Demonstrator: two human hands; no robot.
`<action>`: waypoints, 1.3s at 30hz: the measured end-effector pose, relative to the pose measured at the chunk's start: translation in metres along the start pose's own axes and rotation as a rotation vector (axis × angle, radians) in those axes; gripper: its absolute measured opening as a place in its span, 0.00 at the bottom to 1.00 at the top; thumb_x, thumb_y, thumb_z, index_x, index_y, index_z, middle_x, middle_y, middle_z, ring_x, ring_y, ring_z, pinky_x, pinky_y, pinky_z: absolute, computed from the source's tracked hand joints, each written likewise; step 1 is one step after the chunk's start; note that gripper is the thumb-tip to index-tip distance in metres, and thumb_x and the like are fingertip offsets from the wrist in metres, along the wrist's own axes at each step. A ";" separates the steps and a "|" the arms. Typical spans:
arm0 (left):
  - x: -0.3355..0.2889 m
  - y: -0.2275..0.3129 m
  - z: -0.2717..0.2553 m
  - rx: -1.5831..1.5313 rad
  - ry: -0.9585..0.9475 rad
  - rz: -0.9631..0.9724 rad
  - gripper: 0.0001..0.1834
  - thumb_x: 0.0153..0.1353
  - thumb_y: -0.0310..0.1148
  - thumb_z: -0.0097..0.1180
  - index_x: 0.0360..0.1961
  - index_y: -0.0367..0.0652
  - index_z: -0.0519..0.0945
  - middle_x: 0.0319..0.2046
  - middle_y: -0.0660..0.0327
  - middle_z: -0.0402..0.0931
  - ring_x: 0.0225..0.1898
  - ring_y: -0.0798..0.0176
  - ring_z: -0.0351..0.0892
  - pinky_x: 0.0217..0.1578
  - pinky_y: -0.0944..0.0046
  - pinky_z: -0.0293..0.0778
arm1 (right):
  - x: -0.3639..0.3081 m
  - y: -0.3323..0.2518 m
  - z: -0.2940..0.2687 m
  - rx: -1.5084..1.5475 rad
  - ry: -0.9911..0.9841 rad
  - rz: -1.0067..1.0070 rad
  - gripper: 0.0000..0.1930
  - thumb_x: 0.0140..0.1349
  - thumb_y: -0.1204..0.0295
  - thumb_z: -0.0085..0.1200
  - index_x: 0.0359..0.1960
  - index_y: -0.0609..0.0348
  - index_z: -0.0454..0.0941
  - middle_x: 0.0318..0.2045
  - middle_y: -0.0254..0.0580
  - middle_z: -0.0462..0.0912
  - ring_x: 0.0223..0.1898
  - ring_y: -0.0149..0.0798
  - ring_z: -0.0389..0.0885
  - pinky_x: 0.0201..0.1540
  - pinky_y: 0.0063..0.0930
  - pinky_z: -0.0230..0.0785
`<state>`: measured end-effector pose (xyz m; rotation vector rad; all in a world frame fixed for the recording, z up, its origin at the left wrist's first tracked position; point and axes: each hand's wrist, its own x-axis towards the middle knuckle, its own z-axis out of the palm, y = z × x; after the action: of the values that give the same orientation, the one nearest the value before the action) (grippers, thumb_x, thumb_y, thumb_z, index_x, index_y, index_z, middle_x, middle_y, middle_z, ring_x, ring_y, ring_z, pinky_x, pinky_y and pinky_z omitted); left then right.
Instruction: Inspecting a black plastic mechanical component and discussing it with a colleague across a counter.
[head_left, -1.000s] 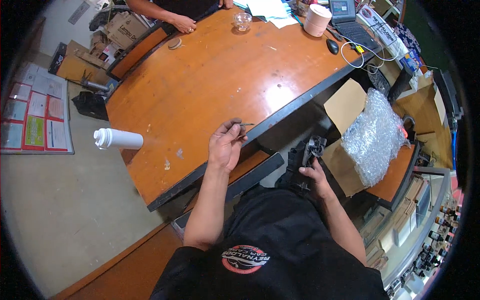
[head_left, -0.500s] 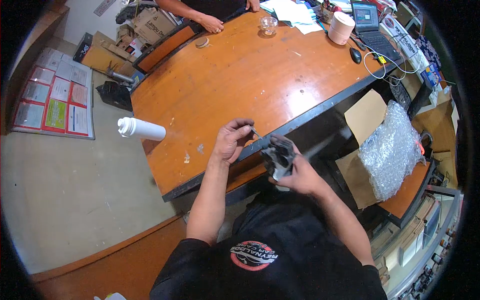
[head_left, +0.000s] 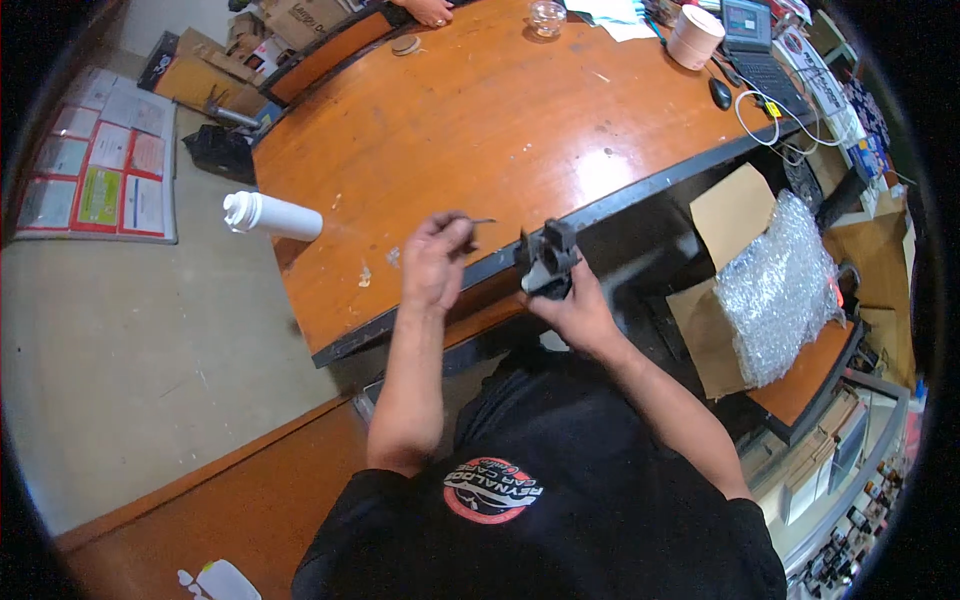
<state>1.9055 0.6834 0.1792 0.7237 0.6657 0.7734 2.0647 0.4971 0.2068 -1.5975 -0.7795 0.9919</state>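
My left hand (head_left: 434, 262) is closed in a pinch over the near edge of the wooden table (head_left: 430, 140). Between its fingertips a thin, dark, slender piece (head_left: 484, 221) sticks out to the right; what kind of thing it is I cannot tell. My right hand (head_left: 582, 308) grips a black moulded part (head_left: 548, 252) with hollows and a pale grey patch, held just in front of the table edge. Some of that part is hidden behind my fingers. A gap separates the thin piece from the black part.
A white bottle (head_left: 285, 219) lies at the table's left edge. Bubble wrap (head_left: 775, 290) sits over cardboard at right. Along the far side are a round lid (head_left: 405, 45), a glass bowl (head_left: 546, 20), a pale roll (head_left: 695, 40), a mouse (head_left: 720, 94), a laptop (head_left: 758, 65) and another person's hand (head_left: 428, 11).
My left hand has drawn the thin piece leftward, away from the black part. In my right hand the black part has turned, with its hollows facing up more. The whole view has shifted slightly.
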 end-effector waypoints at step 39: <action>-0.070 -0.048 0.038 0.543 -0.248 -0.263 0.15 0.71 0.27 0.68 0.57 0.35 0.84 0.42 0.58 0.89 0.41 0.63 0.87 0.46 0.61 0.84 | -0.081 -0.009 -0.069 0.551 -0.181 0.397 0.41 0.56 0.61 0.69 0.71 0.65 0.72 0.59 0.50 0.85 0.58 0.47 0.85 0.67 0.41 0.76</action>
<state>1.9140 0.5910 0.1816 1.1766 0.7324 0.2478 2.0900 0.3988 0.2401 -1.2051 -0.2604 1.5027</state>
